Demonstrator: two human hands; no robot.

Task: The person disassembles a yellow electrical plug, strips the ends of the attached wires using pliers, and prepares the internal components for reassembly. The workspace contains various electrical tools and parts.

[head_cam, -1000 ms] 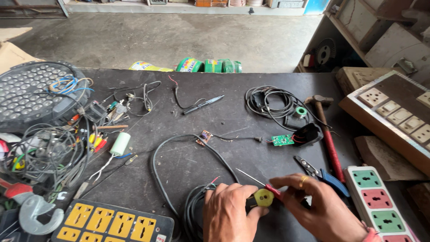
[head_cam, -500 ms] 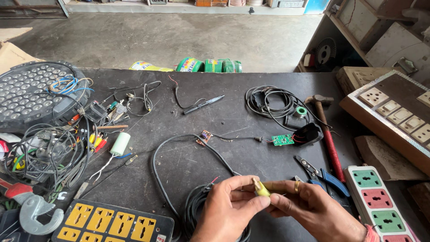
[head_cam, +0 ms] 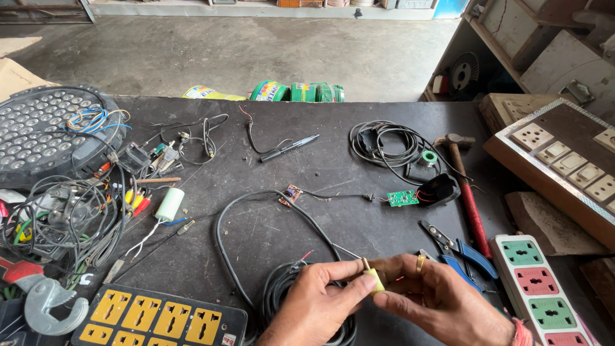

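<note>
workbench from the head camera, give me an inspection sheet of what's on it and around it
surface: dark workbench, scuffed, crowded.
job's things: small yellow plug part pinched between both hands; black cable coil beneath them.
clutter: blue-handled pliers, hammer, green circuit board, round LED panel, yellow socket strip, white power strip.
hands: left hand and right hand both grip the part.
cables: tangled wire pile at left; black cord bundle.
surroundings: concrete floor, green wire rolls, wooden switchboard.
</note>
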